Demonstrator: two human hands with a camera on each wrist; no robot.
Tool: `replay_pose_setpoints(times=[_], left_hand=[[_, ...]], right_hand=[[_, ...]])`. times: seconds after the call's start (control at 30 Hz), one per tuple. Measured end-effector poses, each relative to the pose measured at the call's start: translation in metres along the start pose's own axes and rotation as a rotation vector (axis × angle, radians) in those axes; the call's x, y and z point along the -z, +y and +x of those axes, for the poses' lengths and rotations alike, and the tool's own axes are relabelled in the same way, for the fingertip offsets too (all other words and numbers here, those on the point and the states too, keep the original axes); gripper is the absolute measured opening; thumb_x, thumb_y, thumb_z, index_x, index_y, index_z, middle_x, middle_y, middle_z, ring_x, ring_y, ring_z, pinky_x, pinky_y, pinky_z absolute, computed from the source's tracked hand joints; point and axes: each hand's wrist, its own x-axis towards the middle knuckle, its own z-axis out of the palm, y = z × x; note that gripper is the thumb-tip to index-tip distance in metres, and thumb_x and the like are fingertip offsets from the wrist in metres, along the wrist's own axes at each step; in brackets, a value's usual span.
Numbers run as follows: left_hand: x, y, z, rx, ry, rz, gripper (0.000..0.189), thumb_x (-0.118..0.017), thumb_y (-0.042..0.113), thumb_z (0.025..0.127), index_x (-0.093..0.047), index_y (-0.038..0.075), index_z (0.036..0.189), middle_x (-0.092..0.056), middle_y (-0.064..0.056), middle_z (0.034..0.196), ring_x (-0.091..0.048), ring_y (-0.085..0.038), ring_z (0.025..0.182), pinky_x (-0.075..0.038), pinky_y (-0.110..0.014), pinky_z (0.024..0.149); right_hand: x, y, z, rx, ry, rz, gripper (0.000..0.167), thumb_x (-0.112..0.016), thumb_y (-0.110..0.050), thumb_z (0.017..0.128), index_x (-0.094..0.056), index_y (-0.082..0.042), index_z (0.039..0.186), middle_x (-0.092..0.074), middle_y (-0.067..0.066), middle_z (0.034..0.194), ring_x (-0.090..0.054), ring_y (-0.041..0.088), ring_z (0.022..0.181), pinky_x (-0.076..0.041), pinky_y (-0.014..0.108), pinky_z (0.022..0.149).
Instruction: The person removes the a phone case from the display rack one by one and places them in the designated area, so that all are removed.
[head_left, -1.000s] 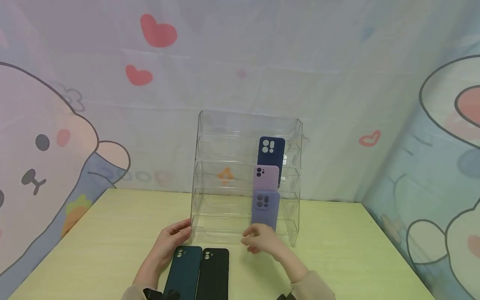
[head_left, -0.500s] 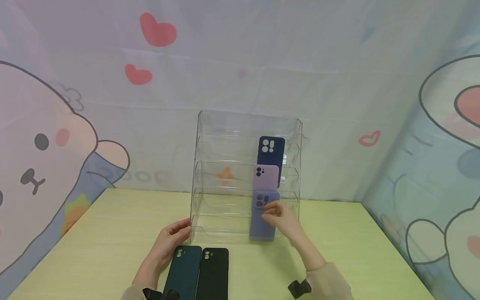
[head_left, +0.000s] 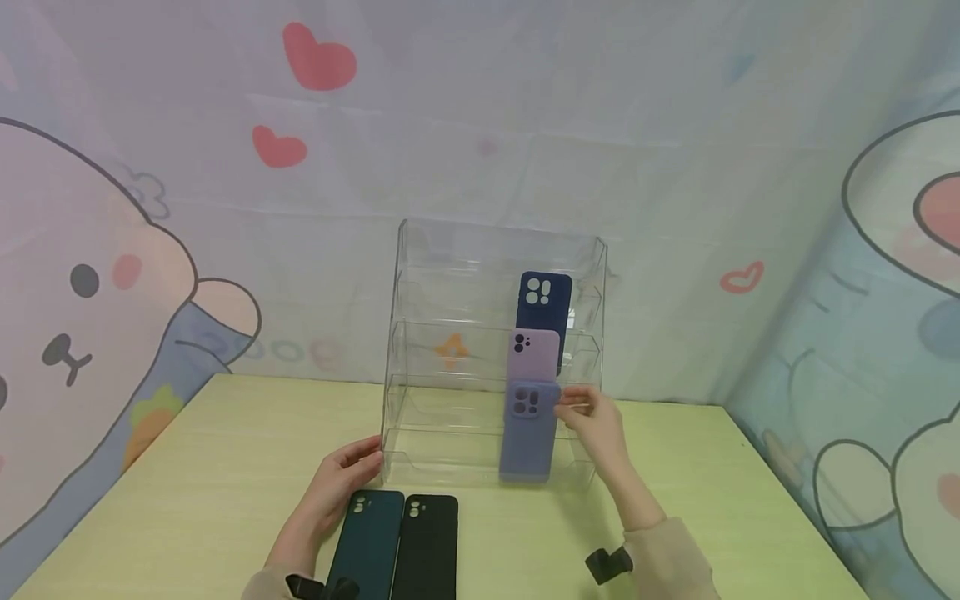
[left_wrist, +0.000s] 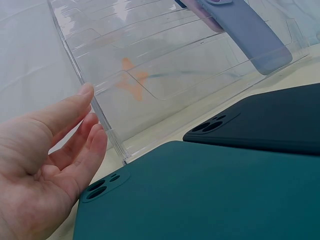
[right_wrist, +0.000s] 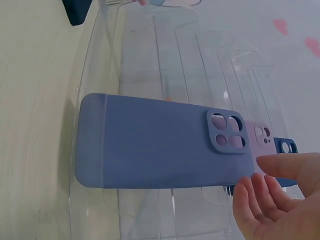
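Note:
A clear acrylic tiered rack (head_left: pixel 450 333) stands on the table. My left hand (head_left: pixel 347 479) holds its left side edge, thumb in front and fingers curled behind in the left wrist view. A periwinkle-blue phone case (head_left: pixel 527 450) stands upright in the rack's lowest tier, toward the right. At its upper right corner is my right hand (head_left: pixel 596 425), with thumb and fingertips right by the edge and apart from each other in the right wrist view. Behind it, on higher tiers, stand a pink-lilac phone case (head_left: pixel 534 358) and a navy phone case (head_left: pixel 543 310).
In front of the rack, a dark teal phone case (head_left: pixel 367 542) and a black phone case (head_left: pixel 429 542) lie side by side on the pale yellow table (head_left: pixel 187 492). A printed cartoon cloth (head_left: pixel 480 108) hangs behind and at the sides.
The periwinkle-blue case was lowered to the rack's bottom tier. My right hand moved from the case's lower front up and right to its upper right corner. The left hand stayed at the rack.

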Motion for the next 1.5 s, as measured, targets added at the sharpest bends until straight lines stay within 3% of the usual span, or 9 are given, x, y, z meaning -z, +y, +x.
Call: replay_pose_setpoints(times=[0.27, 0.47, 0.73, 1.17, 1.5], left_hand=[[0.001, 0.001, 0.001, 0.002, 0.000, -0.001, 0.053, -0.060, 0.012, 0.097, -0.042, -0.006, 0.143, -0.045, -0.023, 0.144, -0.055, -0.023, 0.124, -0.052, -0.019, 0.096], [0.000, 0.001, 0.001, 0.002, -0.003, -0.001, 0.053, -0.060, 0.012, 0.097, -0.042, -0.006, 0.143, -0.045, -0.023, 0.144, -0.055, -0.022, 0.123, -0.052, -0.019, 0.096], [0.001, 0.001, 0.000, -0.001, -0.004, 0.005, 0.053, -0.060, 0.012, 0.097, -0.041, -0.007, 0.144, -0.045, -0.024, 0.144, -0.055, -0.021, 0.122, -0.052, -0.019, 0.095], [0.001, -0.001, 0.001, -0.002, 0.006, 0.007, 0.053, -0.061, 0.011, 0.097, -0.042, -0.006, 0.143, -0.046, -0.024, 0.144, -0.056, -0.019, 0.120, -0.053, -0.019, 0.095], [0.000, -0.001, 0.001, -0.004, -0.001, 0.013, 0.054, -0.061, 0.012, 0.097, -0.042, -0.006, 0.143, -0.045, -0.023, 0.145, -0.056, -0.019, 0.120, -0.052, -0.016, 0.093]], right_hand=[[0.001, -0.001, 0.004, -0.016, 0.006, 0.011, 0.033, -0.066, -0.003, 0.088, -0.059, 0.004, 0.119, -0.064, 0.023, 0.118, -0.065, 0.025, 0.099, -0.054, 0.019, 0.077], [-0.002, -0.001, 0.003, -0.030, 0.006, 0.037, 0.038, -0.064, -0.001, 0.089, -0.055, 0.004, 0.125, -0.060, 0.022, 0.126, -0.063, 0.034, 0.110, -0.056, 0.035, 0.092], [-0.007, 0.000, 0.000, -0.028, -0.016, 0.024, 0.045, -0.063, -0.001, 0.089, -0.052, 0.003, 0.132, -0.057, 0.022, 0.134, -0.060, 0.037, 0.116, -0.053, 0.045, 0.098], [-0.016, 0.000, -0.004, 0.023, -0.034, -0.135, 0.058, -0.064, -0.004, 0.086, -0.045, 0.004, 0.141, -0.056, 0.024, 0.136, -0.056, 0.038, 0.117, -0.052, 0.052, 0.095], [-0.019, 0.009, -0.008, 0.051, 0.025, -0.110, 0.054, -0.063, -0.002, 0.087, -0.048, 0.003, 0.138, -0.060, 0.025, 0.129, -0.058, 0.037, 0.112, -0.054, 0.050, 0.093]])
